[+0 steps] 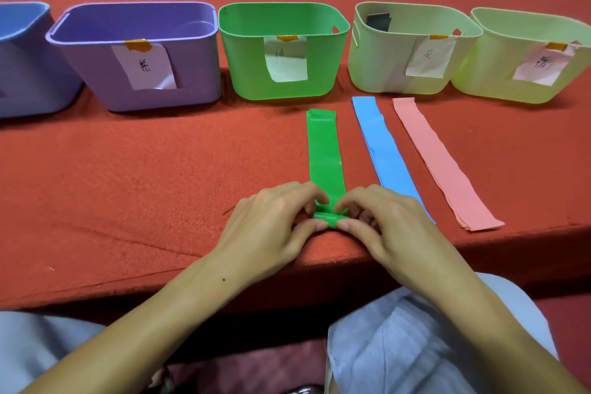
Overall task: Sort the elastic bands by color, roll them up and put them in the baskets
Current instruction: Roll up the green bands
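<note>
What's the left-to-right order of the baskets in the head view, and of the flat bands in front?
Baskets: blue basket → purple basket → green basket → pale green basket → yellow-green basket.
Bands: green band → blue band → pink band.

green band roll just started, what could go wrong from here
1. The roll sits right at the table edge; if the left hand or right hand slips, the green band could drop into the lap.
2. The pinched start looks crumpled, so the roll may wind crooked or loose and spring open.
3. The blue band lies under the right hand, which might drag it out of place.
</note>
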{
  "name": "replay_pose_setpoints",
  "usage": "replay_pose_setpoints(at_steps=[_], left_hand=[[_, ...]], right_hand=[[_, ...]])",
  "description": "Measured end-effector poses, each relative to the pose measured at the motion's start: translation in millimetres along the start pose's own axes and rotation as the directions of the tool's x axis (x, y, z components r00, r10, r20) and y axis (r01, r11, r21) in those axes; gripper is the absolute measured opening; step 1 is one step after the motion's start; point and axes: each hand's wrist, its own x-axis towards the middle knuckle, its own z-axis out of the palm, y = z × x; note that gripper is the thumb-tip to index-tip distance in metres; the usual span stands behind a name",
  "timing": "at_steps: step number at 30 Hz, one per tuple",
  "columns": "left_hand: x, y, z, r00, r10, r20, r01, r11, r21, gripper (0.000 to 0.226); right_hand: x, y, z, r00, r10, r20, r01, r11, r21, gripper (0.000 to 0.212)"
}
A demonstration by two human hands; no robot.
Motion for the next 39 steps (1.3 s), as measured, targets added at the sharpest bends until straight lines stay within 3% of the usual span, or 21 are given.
replay_pose_setpoints(at_steps=[3,7,15,22,25,28,39], left_hand=[[-2,3,3,1.000,-0.006,-0.027,0.007,0.999,0.039,0.015],[-3,3,7,0.996,-0.040,-0.077,0.041,0.999,0.013,0.016],[0,3,12,0.991,0.082,-0.103,-0.086,0.996,-0.035,0.017],[2,-3,12,0.994,0.045,-0.102,-0.050,0.997,-0.054,0.017],[2,-6,8,0.996,0.048,-0.077,-0.052,0.998,-0.047,0.016],[0,-6,7,0.997,0.050,-0.063,-0.053,0.997,-0.051,0.018],[-1,-2,9,0.996,-0.021,-0.087,0.017,0.998,-0.055,0.016]], right_hand=[[-1,2,0,1.000,0.012,-0.016,-0.012,0.999,0.031,0.008],[-1,5,3,0.999,0.035,0.006,-0.035,0.998,0.056,0.023],[5,9,1,1.000,-0.023,-0.018,0.023,1.000,0.021,0.024],[5,8,1,1.000,-0.015,-0.022,0.015,1.000,0.003,0.014],[3,9,-1,0.999,-0.027,0.040,0.027,1.000,0.001,0.011],[2,9,-2,0.997,-0.029,0.076,0.029,1.000,0.003,0.014],[4,5,0,1.000,0.001,-0.004,-0.001,1.000,0.010,0.027]])
